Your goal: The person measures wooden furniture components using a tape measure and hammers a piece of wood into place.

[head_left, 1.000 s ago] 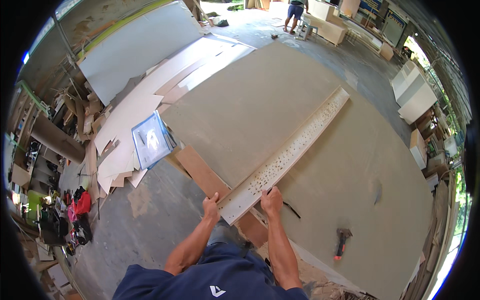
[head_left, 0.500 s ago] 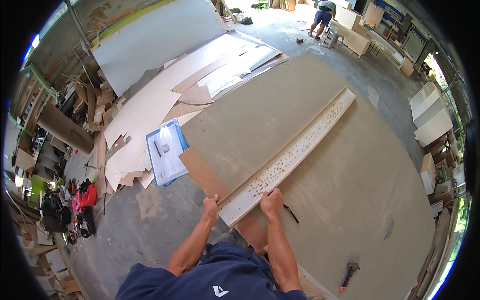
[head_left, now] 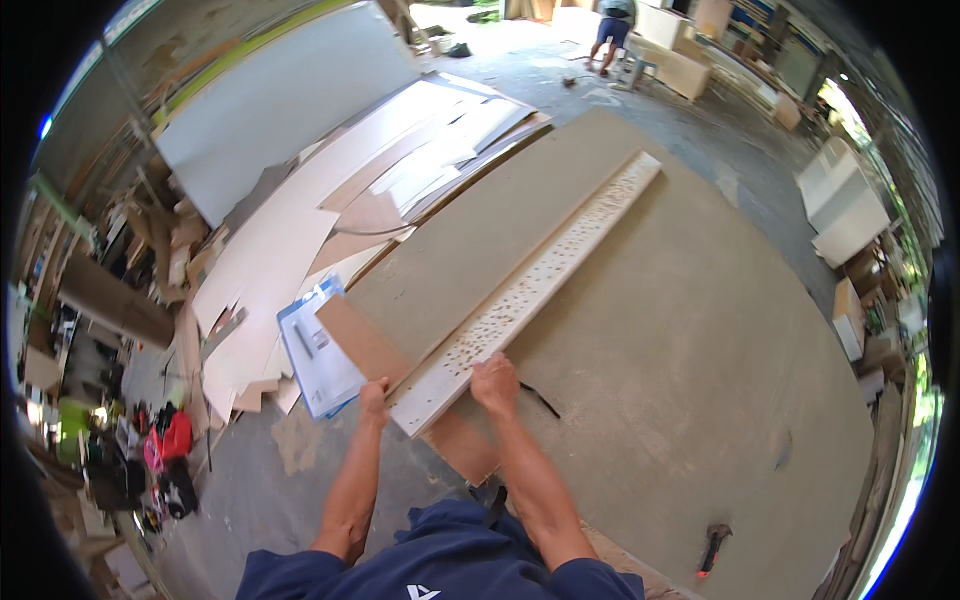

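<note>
A long white board, pitted with many small dark holes or spots, lies slantwise on a wide grey-brown panel. At its near end my left hand is closed on the left edge, beside a flat brown strip that sticks out to the left. My right hand is closed over the board's right edge, a little farther up. Its fingertips are partly hidden. Just right of that hand lies a thin black stick. A second brown piece shows under the near end.
Left of the panel, a blue clipboard with papers is partly covered by the brown strip. Sheet offcuts spread beyond it. A hammer rests near the front right. Far off, a person stands by cabinets. Bags lie at left.
The view has shifted, so the board and both hands appear farther left and slightly higher. The brown strip now overlaps the clipboard more. Both hands keep their grip.
</note>
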The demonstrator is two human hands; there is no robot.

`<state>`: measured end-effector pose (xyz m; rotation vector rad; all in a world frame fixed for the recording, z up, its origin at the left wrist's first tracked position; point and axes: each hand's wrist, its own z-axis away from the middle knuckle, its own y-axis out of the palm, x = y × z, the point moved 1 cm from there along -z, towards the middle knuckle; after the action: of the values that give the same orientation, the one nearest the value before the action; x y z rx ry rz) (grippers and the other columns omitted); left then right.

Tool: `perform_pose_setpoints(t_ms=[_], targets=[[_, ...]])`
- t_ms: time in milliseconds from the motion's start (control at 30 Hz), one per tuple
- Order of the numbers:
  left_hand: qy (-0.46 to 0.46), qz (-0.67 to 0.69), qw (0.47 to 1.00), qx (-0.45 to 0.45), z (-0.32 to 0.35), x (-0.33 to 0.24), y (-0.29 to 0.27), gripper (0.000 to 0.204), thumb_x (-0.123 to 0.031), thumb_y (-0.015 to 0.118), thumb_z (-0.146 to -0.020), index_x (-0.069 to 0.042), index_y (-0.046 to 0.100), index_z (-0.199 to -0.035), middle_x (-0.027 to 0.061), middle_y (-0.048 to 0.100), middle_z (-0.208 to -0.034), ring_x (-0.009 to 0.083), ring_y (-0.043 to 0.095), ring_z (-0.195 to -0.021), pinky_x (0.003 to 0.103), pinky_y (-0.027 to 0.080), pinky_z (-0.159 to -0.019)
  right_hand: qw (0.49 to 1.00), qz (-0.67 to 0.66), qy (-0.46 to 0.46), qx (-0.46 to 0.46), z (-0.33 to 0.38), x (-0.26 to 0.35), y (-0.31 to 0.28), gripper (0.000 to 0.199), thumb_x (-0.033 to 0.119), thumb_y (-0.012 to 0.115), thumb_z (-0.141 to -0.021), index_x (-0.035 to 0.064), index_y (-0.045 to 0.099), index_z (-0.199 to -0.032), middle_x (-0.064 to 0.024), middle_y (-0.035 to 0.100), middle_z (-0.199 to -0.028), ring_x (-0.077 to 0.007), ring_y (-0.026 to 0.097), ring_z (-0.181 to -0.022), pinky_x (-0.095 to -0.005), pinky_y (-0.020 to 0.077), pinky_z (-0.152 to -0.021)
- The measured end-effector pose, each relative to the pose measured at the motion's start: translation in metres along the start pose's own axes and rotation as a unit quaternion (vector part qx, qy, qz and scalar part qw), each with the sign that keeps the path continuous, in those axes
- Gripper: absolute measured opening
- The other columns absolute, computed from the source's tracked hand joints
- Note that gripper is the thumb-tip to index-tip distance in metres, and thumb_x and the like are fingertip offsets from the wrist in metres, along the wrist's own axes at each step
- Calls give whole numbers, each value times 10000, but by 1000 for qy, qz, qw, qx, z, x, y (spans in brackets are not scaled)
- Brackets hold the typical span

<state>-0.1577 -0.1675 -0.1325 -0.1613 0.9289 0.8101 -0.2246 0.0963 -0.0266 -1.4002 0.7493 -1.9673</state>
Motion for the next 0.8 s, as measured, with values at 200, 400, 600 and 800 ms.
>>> perform_pose_setpoints(t_ms=[200,400,600,800], targets=[[15,-25,999,13,-23,3,-3,199,-133,581,-901,49,625,-970,123,662,-893,244,645,-818,380,526,-748,999,-32,-36,-18,-7,-14,-13,421,346,603,-914,-36,552,-1082,-251,613,-1101,-426,637,-976,-502,521,-845],[348,-340,844,-226,21,-2,16,727,-243,724,-831,74,385,-1390,228,481,-1325,363,485,-1176,447,386,-1014,998,-5,-10,-63,38,-93,-62,401,345,550,-941,-32,543,-1078,-245,552,-1144,-429,612,-993,-507,516,-846],[433,-630,645,10,131,-30,142,1042,-439,816,-696,-80,277,-1512,250,375,-1444,423,280,-1376,571,207,-1120,977,83,36,-191,106,-200,-92,378,291,572,-912,-45,543,-1083,-235,510,-1151,-406,540,-1076,-482,470,-932],[392,-669,618,129,86,-31,170,1048,-430,847,-591,-118,367,-1469,253,403,-1363,425,345,-1300,541,253,-1089,965,50,49,-252,130,-225,-114,453,347,632,-855,-13,522,-1107,-197,494,-1160,-377,495,-1106,-486,417,-928]])
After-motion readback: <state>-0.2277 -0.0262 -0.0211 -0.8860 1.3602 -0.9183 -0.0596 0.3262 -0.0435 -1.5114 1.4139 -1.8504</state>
